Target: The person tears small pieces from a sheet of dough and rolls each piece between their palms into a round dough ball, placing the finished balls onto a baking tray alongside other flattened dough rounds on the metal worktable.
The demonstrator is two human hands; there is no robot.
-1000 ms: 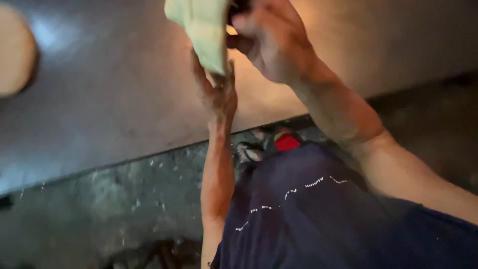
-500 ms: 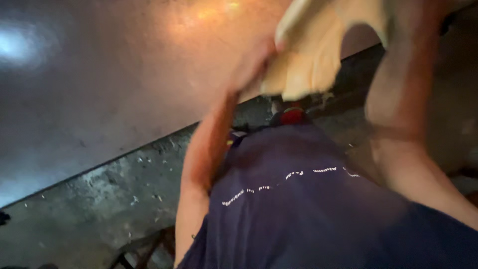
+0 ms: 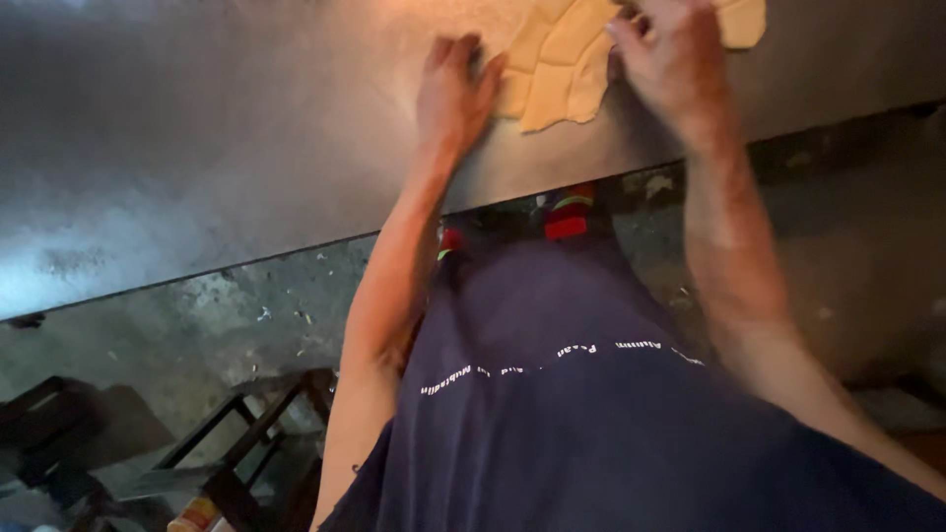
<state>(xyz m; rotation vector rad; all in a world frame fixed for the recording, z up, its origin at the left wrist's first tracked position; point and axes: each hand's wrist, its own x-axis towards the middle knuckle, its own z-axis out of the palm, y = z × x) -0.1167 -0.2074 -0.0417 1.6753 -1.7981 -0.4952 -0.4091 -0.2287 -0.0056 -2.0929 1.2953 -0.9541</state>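
Observation:
A thin sheet of pale yellow dough [image 3: 562, 69] lies folded and creased on a steel worktop [image 3: 217, 148] at the top of the view. My left hand [image 3: 455, 91] rests flat on the worktop with its fingertips on the dough's left edge. My right hand [image 3: 670, 61] presses down on the dough's right part, fingers spread over it. The dough's far end runs out of view at the top.
The worktop's near edge [image 3: 296, 251] runs diagonally across the view. Below it is a grey concrete floor [image 3: 197, 325] with scattered crumbs. A dark metal stool frame [image 3: 236, 443] stands at lower left. My dark apron [image 3: 552, 414] fills the lower middle.
The dough was held up in the air between both hands; it now lies on the worktop with both hands pressing on it. The view has swung right.

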